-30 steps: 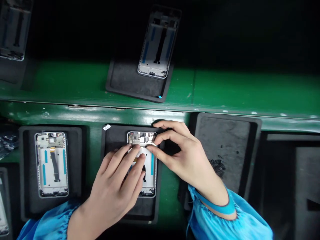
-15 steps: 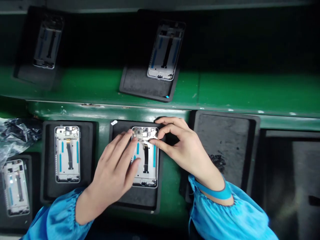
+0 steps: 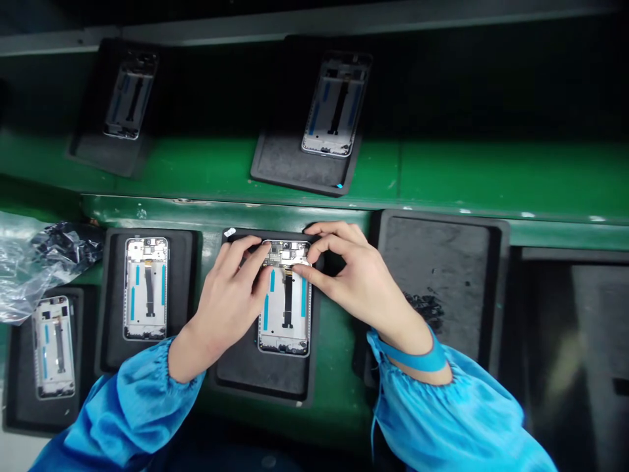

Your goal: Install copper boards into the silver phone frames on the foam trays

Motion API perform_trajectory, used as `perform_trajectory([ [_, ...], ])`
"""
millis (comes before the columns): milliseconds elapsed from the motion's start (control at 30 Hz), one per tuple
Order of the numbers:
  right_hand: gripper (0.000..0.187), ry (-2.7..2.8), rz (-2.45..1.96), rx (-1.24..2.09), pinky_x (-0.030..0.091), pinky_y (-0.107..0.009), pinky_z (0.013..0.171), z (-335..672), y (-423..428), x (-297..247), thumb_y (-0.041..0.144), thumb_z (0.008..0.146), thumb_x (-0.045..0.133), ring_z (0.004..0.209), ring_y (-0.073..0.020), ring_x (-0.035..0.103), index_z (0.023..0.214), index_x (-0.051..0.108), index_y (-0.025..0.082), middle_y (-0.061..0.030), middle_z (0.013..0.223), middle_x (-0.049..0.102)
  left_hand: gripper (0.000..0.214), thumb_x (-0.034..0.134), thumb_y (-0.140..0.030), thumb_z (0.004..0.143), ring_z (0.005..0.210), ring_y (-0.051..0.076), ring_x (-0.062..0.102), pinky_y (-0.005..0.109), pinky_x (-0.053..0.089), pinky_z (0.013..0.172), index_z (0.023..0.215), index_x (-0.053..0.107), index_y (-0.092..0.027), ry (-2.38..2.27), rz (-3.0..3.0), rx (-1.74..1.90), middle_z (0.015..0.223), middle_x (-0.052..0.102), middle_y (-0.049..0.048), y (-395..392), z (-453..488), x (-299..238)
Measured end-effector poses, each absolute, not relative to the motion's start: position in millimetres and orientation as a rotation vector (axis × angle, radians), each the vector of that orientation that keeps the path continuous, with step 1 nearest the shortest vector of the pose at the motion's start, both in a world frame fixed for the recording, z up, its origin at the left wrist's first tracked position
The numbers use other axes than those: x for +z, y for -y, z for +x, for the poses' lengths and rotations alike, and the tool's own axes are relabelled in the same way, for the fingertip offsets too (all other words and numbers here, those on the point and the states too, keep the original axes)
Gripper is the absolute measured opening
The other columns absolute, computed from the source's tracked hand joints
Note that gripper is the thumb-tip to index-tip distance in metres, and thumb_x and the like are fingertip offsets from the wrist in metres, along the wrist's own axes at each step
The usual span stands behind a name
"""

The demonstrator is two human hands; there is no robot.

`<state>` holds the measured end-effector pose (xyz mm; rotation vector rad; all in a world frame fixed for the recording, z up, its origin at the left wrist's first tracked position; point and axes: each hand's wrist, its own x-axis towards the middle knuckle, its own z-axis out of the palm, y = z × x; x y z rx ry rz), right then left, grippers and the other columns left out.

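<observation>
An open phone frame (image 3: 285, 321), white inside with blue strips and a black flex cable, lies in a black foam tray (image 3: 265, 383) on the green bench. A small circuit board (image 3: 287, 251) sits at its top end. My left hand (image 3: 223, 301) has bent fingers whose tips press on the frame's upper left corner and the board. My right hand (image 3: 361, 282) pinches the upper right corner between thumb and forefinger. Both arms wear blue sleeves.
Two more trays with phone frames (image 3: 146, 288) (image 3: 54, 347) lie to the left, beside a crumpled plastic bag (image 3: 29, 262). An empty black tray (image 3: 437, 275) is to the right. On the green belt behind, two trays carry frames (image 3: 337, 105) (image 3: 130, 95).
My left hand has slid up from lying flat over the frame's middle to its top left corner, uncovering the flex cable. My right hand stays at the top right. The view has shifted.
</observation>
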<state>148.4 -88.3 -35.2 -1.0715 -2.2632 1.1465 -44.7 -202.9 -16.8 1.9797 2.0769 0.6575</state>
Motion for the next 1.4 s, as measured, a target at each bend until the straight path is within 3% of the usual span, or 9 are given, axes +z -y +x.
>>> perform_trajectory([
  [333,0.018,2.207,-1.097,1.181,0.048,-0.053,0.104,145.3,90.0,-35.6,0.028,0.082,0.083,0.116,-0.0304,0.064,0.078,0.066,0.023,-0.0073,0.119,0.070,0.031,0.067,-0.020,0.099,0.112,0.024,0.069,0.038,0.059,0.101,0.129,0.064,-0.015,-2.161,1.852,0.736,0.123,0.068,0.0115,198.8,-38.8,-16.3],
  [433,0.019,2.194,-1.101,1.186,0.048,-0.053,0.103,144.3,89.5,-36.4,0.030,0.083,0.082,0.115,-0.0306,0.064,0.078,0.065,0.023,-0.0075,0.118,0.071,0.031,0.066,-0.025,0.099,0.094,0.021,0.073,0.034,0.061,0.084,0.129,0.062,-0.016,-2.251,1.799,0.655,0.111,0.071,0.0087,208.8,-40.5,-7.9],
  [533,0.019,2.206,-1.098,1.157,0.048,-0.054,0.102,142.6,88.8,-37.8,0.030,0.084,0.080,0.114,-0.0307,0.065,0.078,0.063,0.023,-0.0086,0.117,0.071,0.021,0.066,-0.033,0.099,0.065,0.020,0.068,0.032,0.053,0.059,0.111,0.065,-0.017,-2.343,1.711,0.384,0.081,0.069,0.0025,230.1,-44.2,3.8],
  [600,0.020,2.226,-1.078,1.138,0.048,-0.054,0.102,141.6,88.2,-39.0,0.031,0.083,0.080,0.114,-0.0307,0.065,0.078,0.062,0.023,-0.0086,0.115,0.071,0.022,0.066,-0.038,0.098,0.060,0.023,0.068,0.033,0.049,0.054,0.103,0.064,-0.017,-2.369,1.655,0.176,0.073,0.067,0.0020,246.3,-45.5,10.6],
  [800,0.021,2.265,-0.992,1.045,0.049,-0.051,0.097,140.7,86.9,-45.1,0.039,0.083,0.076,0.109,-0.0308,0.064,0.079,0.061,0.024,-0.0093,0.110,0.071,0.042,0.059,-0.032,0.101,0.076,0.031,0.077,0.035,0.053,0.060,0.136,0.051,-0.011,-2.416,1.415,-0.090,0.091,0.075,0.0100,275.3,-38.1,18.2],
  [933,0.024,2.335,-0.954,0.973,0.049,-0.051,0.094,142.7,82.5,-49.5,0.046,0.082,0.073,0.103,-0.0313,0.063,0.080,0.060,0.025,-0.0084,0.101,0.071,0.014,0.051,-0.022,0.102,0.082,0.032,0.078,0.036,0.054,0.065,0.110,0.060,-0.014,-2.400,1.377,-0.032,0.100,0.074,0.0150,284.4,-33.6,13.8],
  [1033,0.027,2.394,-0.970,0.959,0.050,-0.049,0.088,146.5,79.4,-48.1,0.049,0.080,0.073,0.094,-0.0308,0.064,0.077,0.059,0.026,-0.0080,0.094,0.070,0.014,0.044,-0.018,0.103,0.093,0.031,0.077,0.035,0.056,0.070,0.107,0.058,-0.016,-2.412,1.380,0.102,0.103,0.073,0.0144,293.7,-29.8,13.5],
  [1233,0.032,2.339,-0.938,0.966,0.053,-0.044,0.076,138.2,97.2,-26.3,0.053,0.082,0.074,0.088,-0.0280,0.067,0.076,0.057,0.026,-0.0086,0.099,0.070,0.035,0.037,-0.024,0.108,0.078,0.020,0.073,0.032,0.057,0.076,0.140,0.047,-0.014,-2.302,1.299,0.715,0.092,0.073,0.0062,318.8,-42.0,20.9],
  [1400,0.030,2.206,-0.789,0.907,0.056,-0.047,0.088,121.8,121.7,-5.7,0.051,0.086,0.075,0.112,-0.0318,0.067,0.088,0.059,0.025,-0.0118,0.118,0.071,0.050,0.053,-0.044,0.103,0.125,0.027,0.069,0.036,0.054,0.107,0.142,0.060,-0.014,-2.249,1.001,1.099,0.137,0.070,0.0144,344.9,-102.2,19.4],
])
